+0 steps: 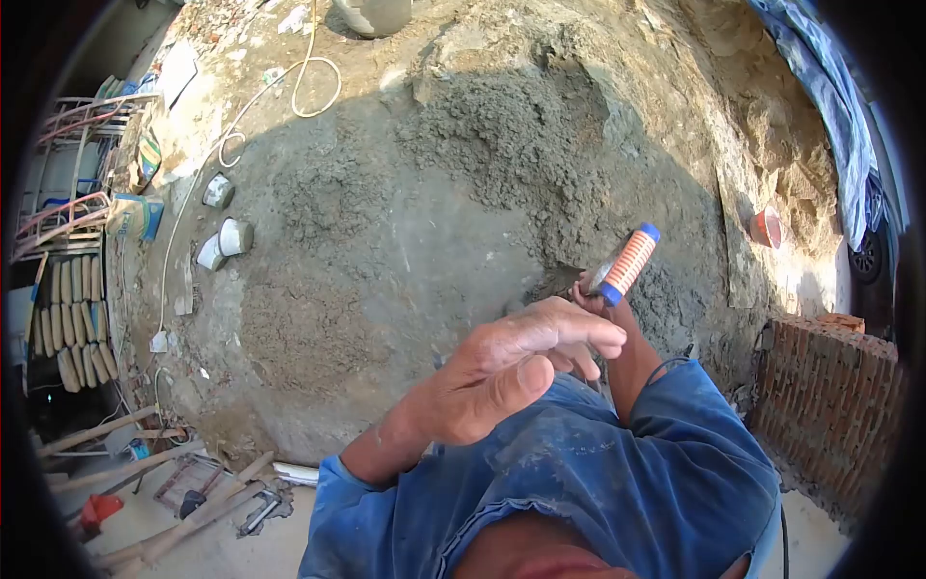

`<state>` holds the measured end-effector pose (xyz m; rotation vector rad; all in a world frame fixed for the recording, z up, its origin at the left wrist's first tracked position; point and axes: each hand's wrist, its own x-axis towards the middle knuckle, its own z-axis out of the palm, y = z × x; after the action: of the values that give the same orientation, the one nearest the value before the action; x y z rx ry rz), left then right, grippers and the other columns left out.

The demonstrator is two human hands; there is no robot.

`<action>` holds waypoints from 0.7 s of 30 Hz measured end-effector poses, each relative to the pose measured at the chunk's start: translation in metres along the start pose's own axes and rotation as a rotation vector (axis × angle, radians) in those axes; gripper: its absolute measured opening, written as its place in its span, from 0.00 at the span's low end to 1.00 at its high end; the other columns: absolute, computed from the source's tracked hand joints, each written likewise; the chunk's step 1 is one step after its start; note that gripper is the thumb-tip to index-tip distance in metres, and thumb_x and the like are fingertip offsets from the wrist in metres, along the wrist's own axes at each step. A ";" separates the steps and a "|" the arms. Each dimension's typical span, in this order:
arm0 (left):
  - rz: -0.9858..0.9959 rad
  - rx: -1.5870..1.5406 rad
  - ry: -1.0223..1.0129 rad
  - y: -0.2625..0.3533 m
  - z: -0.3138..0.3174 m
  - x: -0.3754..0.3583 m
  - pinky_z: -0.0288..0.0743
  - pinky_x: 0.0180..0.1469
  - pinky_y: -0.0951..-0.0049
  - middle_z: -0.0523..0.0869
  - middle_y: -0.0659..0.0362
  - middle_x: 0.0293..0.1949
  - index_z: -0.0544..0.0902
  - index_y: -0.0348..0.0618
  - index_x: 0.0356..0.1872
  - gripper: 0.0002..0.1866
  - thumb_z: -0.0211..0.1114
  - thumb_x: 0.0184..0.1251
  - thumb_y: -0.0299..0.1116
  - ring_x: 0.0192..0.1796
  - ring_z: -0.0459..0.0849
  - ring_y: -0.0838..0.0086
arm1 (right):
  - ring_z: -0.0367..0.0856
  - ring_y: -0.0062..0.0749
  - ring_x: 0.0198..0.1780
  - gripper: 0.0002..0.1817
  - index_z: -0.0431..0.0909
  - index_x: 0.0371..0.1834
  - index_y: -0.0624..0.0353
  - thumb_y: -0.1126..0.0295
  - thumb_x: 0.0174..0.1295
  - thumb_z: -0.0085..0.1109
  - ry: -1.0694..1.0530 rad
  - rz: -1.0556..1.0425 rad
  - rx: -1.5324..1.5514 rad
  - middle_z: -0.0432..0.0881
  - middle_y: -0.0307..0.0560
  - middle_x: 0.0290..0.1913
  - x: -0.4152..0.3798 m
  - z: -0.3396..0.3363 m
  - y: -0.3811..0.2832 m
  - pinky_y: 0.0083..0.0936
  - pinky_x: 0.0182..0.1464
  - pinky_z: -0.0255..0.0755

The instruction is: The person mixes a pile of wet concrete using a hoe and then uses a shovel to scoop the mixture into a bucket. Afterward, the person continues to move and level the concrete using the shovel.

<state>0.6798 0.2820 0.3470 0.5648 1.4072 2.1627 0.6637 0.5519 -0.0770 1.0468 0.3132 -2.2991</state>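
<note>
My left hand point(516, 362) is raised in front of my chest, palm turned partly inward. Its fingers are stretched forward and apart from the thumb, with nothing held. Lower and further out, my right hand point(586, 292) grips a trowel point(632, 262) that has an orange-and-white ribbed handle with blue ends. Only a little of its grey metal shows beside the handle, and the fingers are partly hidden behind it. Below and around the hands lies wet grey mortar point(521, 145), heaped up at the far side and smoother in the middle.
White buckets point(234, 236) stand to the left beside a pale hose point(178, 227). Stacked bricks point(830, 386) rise at my right, with a reddish bucket point(767, 228) beyond them. Wooden poles point(207, 511) lie at lower left. A blue tarp point(820, 87) hangs at upper right.
</note>
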 end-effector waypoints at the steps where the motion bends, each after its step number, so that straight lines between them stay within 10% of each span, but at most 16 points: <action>1: 0.075 -0.229 -0.135 0.014 0.015 0.006 0.71 0.46 0.75 0.78 0.50 0.41 0.71 0.29 0.56 0.34 0.40 0.70 0.55 0.43 0.76 0.71 | 0.75 0.46 0.34 0.12 0.71 0.31 0.68 0.68 0.56 0.56 0.077 0.055 0.091 0.75 0.54 0.29 -0.001 -0.008 -0.012 0.36 0.37 0.80; 3: 0.144 -0.434 -0.437 0.039 0.039 0.015 0.71 0.48 0.70 0.80 0.47 0.40 0.73 0.28 0.54 0.43 0.28 0.68 0.62 0.41 0.77 0.65 | 0.75 0.47 0.33 0.11 0.70 0.31 0.69 0.69 0.57 0.56 0.150 0.082 0.082 0.74 0.57 0.30 0.011 -0.033 -0.022 0.35 0.37 0.82; 8: 0.713 -0.557 -0.202 0.022 0.090 0.012 0.79 0.42 0.65 0.79 0.33 0.38 0.75 0.13 0.44 0.59 0.41 0.49 0.79 0.40 0.82 0.54 | 0.78 0.49 0.37 0.12 0.69 0.43 0.66 0.68 0.62 0.51 0.114 0.047 -0.095 0.76 0.57 0.37 0.008 -0.084 -0.021 0.38 0.40 0.80; 12: 0.465 0.217 -0.528 0.054 0.000 0.015 0.72 0.46 0.55 0.81 0.39 0.44 0.83 0.40 0.43 0.41 0.26 0.69 0.62 0.48 0.79 0.50 | 0.81 0.45 0.36 0.14 0.67 0.44 0.60 0.61 0.65 0.47 0.225 0.055 -0.347 0.78 0.56 0.38 -0.023 -0.072 -0.011 0.33 0.35 0.82; 14: 0.535 0.284 -0.418 0.044 -0.037 0.002 0.70 0.49 0.56 0.80 0.40 0.45 0.80 0.42 0.50 0.42 0.24 0.68 0.64 0.50 0.78 0.51 | 0.82 0.42 0.33 0.12 0.67 0.43 0.55 0.58 0.65 0.47 0.366 -0.160 -0.527 0.77 0.53 0.42 -0.072 -0.022 0.008 0.32 0.32 0.82; 21: -0.244 0.131 0.495 -0.058 -0.204 -0.108 0.68 0.50 0.66 0.79 0.48 0.49 0.72 0.34 0.55 0.41 0.29 0.68 0.64 0.49 0.78 0.63 | 0.84 0.39 0.33 0.20 0.69 0.53 0.55 0.54 0.64 0.47 0.650 -0.050 -0.641 0.79 0.52 0.42 -0.152 0.038 0.015 0.30 0.25 0.81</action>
<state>0.6568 0.0901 0.2081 -0.1142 1.7738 2.1011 0.7286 0.5864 0.0622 1.3876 1.2425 -1.6286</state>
